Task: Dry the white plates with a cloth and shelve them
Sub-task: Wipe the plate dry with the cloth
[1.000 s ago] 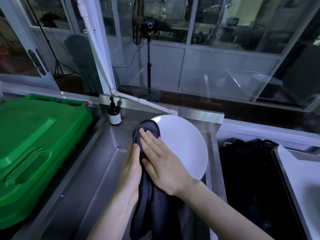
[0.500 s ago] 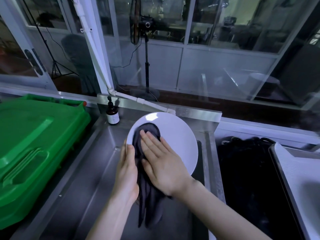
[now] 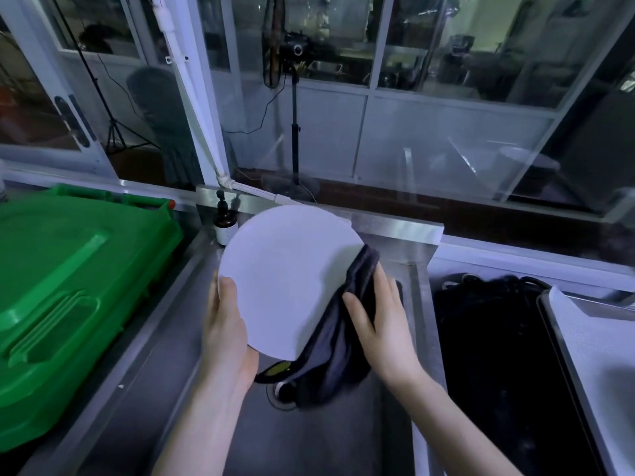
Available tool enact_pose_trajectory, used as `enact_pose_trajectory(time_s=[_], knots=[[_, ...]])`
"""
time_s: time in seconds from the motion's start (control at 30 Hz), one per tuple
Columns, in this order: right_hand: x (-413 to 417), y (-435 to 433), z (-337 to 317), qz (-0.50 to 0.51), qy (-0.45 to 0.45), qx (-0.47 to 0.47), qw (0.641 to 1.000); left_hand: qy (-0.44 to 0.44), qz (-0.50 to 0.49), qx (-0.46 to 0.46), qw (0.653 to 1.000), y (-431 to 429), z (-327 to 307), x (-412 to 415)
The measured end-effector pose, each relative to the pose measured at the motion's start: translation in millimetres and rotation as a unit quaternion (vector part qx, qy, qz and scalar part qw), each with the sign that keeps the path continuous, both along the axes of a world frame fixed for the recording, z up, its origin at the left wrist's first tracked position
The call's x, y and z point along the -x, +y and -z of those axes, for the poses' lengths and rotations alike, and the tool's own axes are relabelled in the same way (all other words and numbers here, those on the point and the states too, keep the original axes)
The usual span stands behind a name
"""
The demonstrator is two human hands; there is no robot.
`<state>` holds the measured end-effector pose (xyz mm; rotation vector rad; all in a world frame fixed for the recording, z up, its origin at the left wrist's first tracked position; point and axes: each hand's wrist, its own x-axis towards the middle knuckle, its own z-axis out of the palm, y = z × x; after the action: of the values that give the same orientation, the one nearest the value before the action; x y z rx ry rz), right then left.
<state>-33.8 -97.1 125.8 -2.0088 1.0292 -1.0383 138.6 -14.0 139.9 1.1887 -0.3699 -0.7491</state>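
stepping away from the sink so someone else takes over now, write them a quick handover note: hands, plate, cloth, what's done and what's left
Left hand: grips the white plate at its lower left rim, thumb on the face.
Right hand: holds the dark cloth against the plate's right rim.
The plate is held tilted above the steel sink. The cloth's loose end hangs toward the drain.
Done: wiping of this plate is under way. Whether it is dry cannot be told.
Left: finish drying it, then shelve it. No shelf or other plates are in view.
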Motion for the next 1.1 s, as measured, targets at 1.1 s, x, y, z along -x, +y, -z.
enact_pose_trajectory(time_s=[1.1], knots=[[6,-35,-17,0.035,-0.149,-0.217,0.964,-0.121,0.107,-0.045,0.986,-4,-11,-22]])
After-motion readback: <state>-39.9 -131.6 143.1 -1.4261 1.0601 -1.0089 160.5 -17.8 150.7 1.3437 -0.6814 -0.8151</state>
